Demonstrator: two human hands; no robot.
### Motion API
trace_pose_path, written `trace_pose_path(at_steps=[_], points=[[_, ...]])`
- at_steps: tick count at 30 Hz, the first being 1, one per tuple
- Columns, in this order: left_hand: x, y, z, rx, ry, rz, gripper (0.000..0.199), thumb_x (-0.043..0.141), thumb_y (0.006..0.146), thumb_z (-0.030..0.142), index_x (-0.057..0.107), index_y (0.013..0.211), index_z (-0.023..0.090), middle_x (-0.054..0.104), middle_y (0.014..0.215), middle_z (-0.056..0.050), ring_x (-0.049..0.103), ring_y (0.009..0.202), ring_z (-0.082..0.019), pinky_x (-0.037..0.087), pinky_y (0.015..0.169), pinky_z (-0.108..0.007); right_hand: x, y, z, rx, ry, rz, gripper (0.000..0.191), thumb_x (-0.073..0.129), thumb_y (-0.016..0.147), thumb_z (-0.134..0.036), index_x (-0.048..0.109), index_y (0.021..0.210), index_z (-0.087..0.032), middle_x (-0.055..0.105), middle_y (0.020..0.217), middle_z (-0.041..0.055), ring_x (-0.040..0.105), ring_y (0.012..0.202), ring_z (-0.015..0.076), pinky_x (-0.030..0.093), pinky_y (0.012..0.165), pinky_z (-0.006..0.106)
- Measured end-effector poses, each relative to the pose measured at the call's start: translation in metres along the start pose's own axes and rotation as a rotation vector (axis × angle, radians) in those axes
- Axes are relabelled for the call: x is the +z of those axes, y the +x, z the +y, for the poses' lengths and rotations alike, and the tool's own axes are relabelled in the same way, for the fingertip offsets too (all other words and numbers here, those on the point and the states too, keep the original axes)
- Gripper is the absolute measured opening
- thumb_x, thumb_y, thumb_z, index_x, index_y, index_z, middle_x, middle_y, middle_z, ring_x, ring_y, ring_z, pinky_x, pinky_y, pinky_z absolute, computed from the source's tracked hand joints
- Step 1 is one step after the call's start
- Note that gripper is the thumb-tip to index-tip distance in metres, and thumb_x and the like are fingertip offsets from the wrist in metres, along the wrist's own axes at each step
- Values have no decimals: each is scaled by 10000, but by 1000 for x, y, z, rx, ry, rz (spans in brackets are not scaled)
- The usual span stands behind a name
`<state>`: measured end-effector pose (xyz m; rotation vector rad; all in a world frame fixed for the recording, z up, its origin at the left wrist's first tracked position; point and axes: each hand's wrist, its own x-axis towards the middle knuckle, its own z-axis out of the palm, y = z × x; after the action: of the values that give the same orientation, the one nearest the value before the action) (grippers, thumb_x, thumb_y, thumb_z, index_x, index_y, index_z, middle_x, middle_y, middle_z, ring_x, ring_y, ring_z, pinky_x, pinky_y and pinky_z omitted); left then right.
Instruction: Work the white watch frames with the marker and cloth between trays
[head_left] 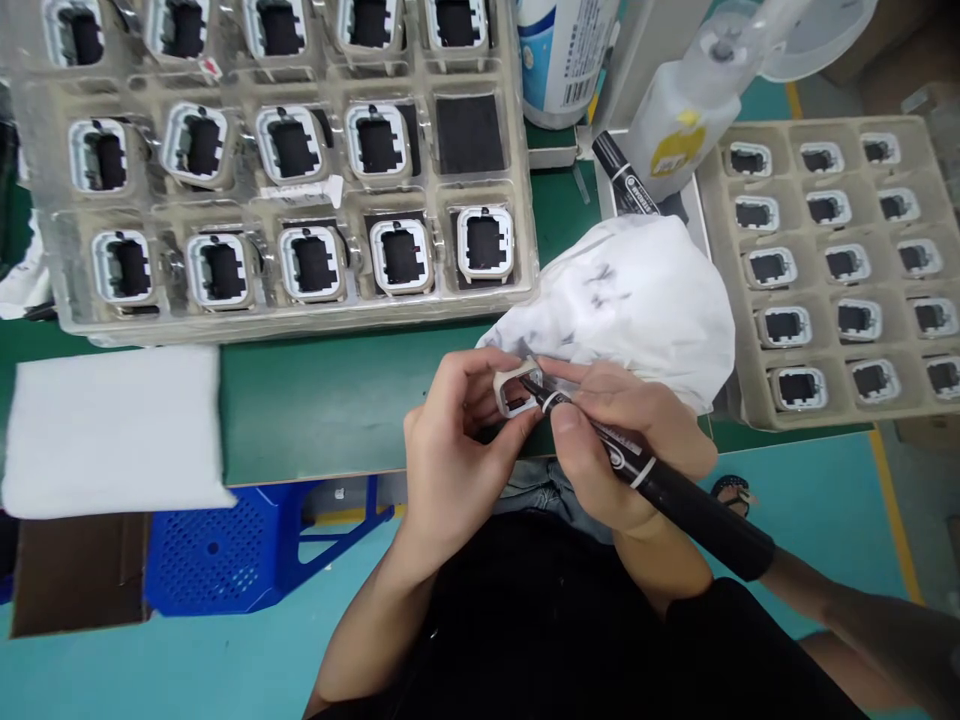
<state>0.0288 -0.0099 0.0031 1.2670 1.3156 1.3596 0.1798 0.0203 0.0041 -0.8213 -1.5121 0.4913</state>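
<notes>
This looks like a factory workshop, at a small-parts assembly or finishing station. A long green desk [315, 400] carries a clear plastic compartment tray [300, 325] and a beige molded compartment tray [757, 405], both filled with rows of near-identical small rounded-square frames. Near them stand a white plastic pump bottle with a yellow label [679, 135] and a white-and-blue labelled bottle [562, 55]. Beyond the desk edge are a perforated blue plastic stool [214, 550], an open brown cardboard box [79, 575] and a turquoise floor [825, 520] marked with yellow lines [896, 515].
</notes>
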Motion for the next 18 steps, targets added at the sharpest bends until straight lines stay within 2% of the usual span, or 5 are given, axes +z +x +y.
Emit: trace_pose_path(at_steps=[4, 11, 18], points=[[0, -2, 0, 24, 15, 2, 457, 968, 962, 76, 734, 1306, 265, 936, 1174, 22, 955, 1027, -153, 762, 922, -172, 0, -2, 3, -5, 11, 28, 229, 798, 1025, -99, 794, 1099, -315, 754, 813, -57, 840, 757, 227, 870, 943, 464], [0, -3, -2, 35, 27, 3, 470, 952, 965, 47, 740, 1316, 277, 928, 1167, 41, 946, 1031, -131, 746, 938, -149, -1, 1, 5, -24, -5, 20, 225, 785, 1020, -113, 782, 1085, -328, 736, 787, -70, 835, 739, 208, 871, 925, 426], [-1, -4, -3, 20, 68, 4, 436, 973, 994, 130, 741, 1334, 274, 922, 1139, 22, 939, 998, -151, 764, 925, -190, -1, 0, 2, -7, -47, 13, 202, 756, 1060, -137, 747, 1091, -337, 722, 785, -69, 830, 713, 205, 875, 950, 438]])
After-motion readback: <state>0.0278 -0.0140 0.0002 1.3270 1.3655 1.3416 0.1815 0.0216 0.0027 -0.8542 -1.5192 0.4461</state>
